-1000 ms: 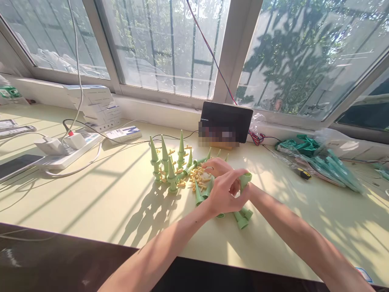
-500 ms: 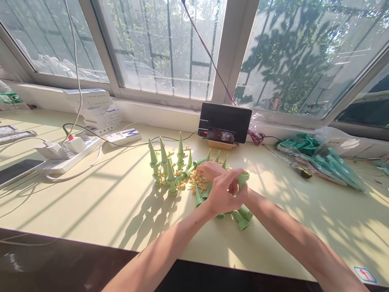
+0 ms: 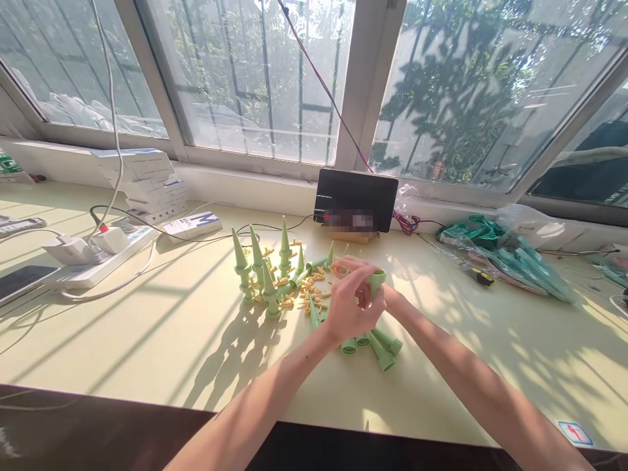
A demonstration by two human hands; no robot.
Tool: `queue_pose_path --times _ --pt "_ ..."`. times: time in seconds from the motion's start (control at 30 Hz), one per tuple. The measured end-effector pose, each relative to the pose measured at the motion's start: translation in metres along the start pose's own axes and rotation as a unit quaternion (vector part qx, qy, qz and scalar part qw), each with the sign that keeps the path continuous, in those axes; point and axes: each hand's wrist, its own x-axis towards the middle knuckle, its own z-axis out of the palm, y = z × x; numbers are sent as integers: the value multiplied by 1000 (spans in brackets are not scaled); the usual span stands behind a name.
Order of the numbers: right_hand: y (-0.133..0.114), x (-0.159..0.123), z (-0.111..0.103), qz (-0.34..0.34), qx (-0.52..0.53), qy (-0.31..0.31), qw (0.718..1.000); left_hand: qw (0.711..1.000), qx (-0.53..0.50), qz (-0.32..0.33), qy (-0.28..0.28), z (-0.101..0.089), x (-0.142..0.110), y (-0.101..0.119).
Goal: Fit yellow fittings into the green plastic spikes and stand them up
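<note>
My left hand (image 3: 354, 302) is closed around a hollow green cone piece (image 3: 377, 280), whose wide open end points up. Behind it, my right hand (image 3: 346, 263) is mostly covered by the left; a few fingers show, and what they hold, if anything, is hidden. Just left of both hands lie many small yellow pegs (image 3: 314, 285) in a loose heap. Below the hands, several loose green cones (image 3: 384, 356) lie on their sides. To the left, upright green spires (image 3: 269, 294) stand joined with yellow pegs and green tubes.
A dark tablet (image 3: 356, 196) leans near the window sill. On the left are a power strip (image 3: 105, 258), white boxes (image 3: 193, 226) and a phone (image 3: 24, 282). Green plastic bags (image 3: 530, 261) and a yellow-black cutter (image 3: 482, 277) lie at right.
My right hand has drawn back from the peg heap, rightward toward my left hand. The left hand still holds the green cone. The view has shifted slightly.
</note>
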Motion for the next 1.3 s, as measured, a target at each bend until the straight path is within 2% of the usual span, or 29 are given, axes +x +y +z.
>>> queue_pose_path --times 0.07,0.13,0.3,0.4,0.57,0.8,1.13,1.3 --pt "14 -4 -7 -29 73 -17 997 1000 -4 -16 5 -1 2 0" --pt "27 -10 -12 -25 155 -18 987 999 -2 -43 6 -3 4 -2" --pt "42 -40 -7 116 308 39 944 989 -11 -150 -5 -9 9 -9" --pt "44 -53 0 149 341 60 926 973 -35 -227 -19 -13 14 -15" --pt "44 -56 -1 154 357 77 918 944 -61 -321 -44 -18 19 -23" --pt "35 -53 -9 158 389 63 905 937 -41 -329 -107 -21 20 -21" --pt "32 -54 -8 133 392 76 907 911 -118 -378 -117 -21 22 -25" --pt "32 -54 -11 126 381 85 912 905 -157 -379 -113 -19 23 -23"
